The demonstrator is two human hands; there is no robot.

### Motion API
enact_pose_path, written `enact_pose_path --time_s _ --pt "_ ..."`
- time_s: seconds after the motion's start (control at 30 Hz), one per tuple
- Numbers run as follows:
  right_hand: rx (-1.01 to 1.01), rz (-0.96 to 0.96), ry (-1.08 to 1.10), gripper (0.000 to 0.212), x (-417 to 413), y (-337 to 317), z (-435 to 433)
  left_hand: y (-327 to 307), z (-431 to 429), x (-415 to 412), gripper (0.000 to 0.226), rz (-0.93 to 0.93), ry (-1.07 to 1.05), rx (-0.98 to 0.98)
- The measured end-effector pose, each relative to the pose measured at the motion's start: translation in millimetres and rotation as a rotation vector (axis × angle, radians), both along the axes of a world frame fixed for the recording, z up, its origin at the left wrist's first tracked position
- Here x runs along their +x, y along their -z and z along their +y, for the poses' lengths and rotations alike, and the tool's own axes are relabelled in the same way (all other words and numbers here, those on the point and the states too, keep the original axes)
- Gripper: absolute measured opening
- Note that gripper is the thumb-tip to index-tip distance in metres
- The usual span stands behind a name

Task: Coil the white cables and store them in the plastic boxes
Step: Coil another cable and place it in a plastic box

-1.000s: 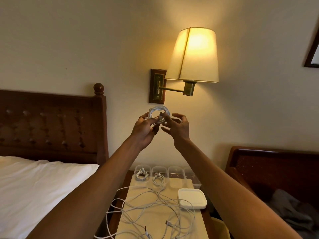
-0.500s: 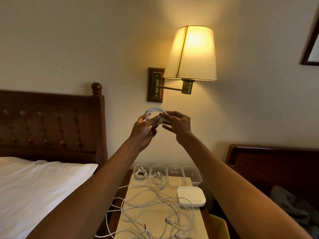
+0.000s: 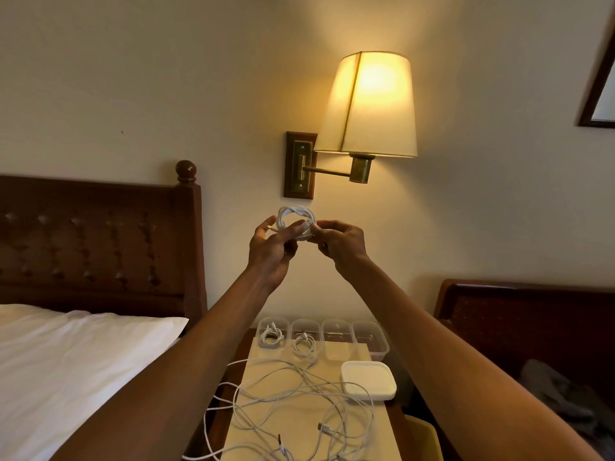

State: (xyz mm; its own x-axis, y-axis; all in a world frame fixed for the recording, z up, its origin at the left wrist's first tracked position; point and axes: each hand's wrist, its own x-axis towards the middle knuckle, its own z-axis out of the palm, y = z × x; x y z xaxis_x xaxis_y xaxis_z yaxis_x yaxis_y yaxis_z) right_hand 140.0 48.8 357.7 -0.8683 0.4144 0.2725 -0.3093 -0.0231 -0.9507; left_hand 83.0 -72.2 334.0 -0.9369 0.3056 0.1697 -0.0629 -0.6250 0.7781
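Both hands are raised in front of the wall, holding a coiled white cable (image 3: 295,217). My left hand (image 3: 272,249) grips the coil from the left, fingers curled round its loops. My right hand (image 3: 340,242) pinches the coil's right side where a plug end shows. Below, a row of clear plastic boxes (image 3: 372,341) lines the back of the nightstand. The two left boxes each hold a coiled cable (image 3: 271,337); the two right ones look empty. Several loose white cables (image 3: 299,399) lie tangled on the nightstand top.
A stack of white lids (image 3: 368,380) sits right of the tangle. A lit wall lamp (image 3: 367,106) hangs just above my hands. A bed with white pillow (image 3: 76,354) and dark headboard is left; a dark wooden chair (image 3: 525,324) is right.
My hands stayed raised with the coil while my right fingers worked the plug end against it. The view shifted slightly, so hands and coil sit a little lower in the picture.
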Motion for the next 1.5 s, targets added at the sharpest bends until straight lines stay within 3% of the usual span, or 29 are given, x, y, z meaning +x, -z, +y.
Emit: enact_pose_path --time_s 0.23,0.43,1.1,1.5 --pt "0.030 -0.016 -0.069 0.014 -0.3 2.0 -0.3 4.4 -6.0 0.5 0.063 0.076 -0.197 -0.126" --pt "-0.072 0.011 -0.198 0.014 1.3 9.6 3.4 6.7 -11.5 -0.5 0.062 0.293 -0.371 -0.334" --pt "-0.073 -0.008 -0.232 0.018 3.8 11.8 14.9 1.6 -18.6 -3.4 0.060 0.489 -0.289 -0.594" --pt "-0.075 0.058 -0.169 0.015 4.0 23.0 18.0 -5.4 -23.0 -8.0 0.066 0.453 -0.204 -0.716"
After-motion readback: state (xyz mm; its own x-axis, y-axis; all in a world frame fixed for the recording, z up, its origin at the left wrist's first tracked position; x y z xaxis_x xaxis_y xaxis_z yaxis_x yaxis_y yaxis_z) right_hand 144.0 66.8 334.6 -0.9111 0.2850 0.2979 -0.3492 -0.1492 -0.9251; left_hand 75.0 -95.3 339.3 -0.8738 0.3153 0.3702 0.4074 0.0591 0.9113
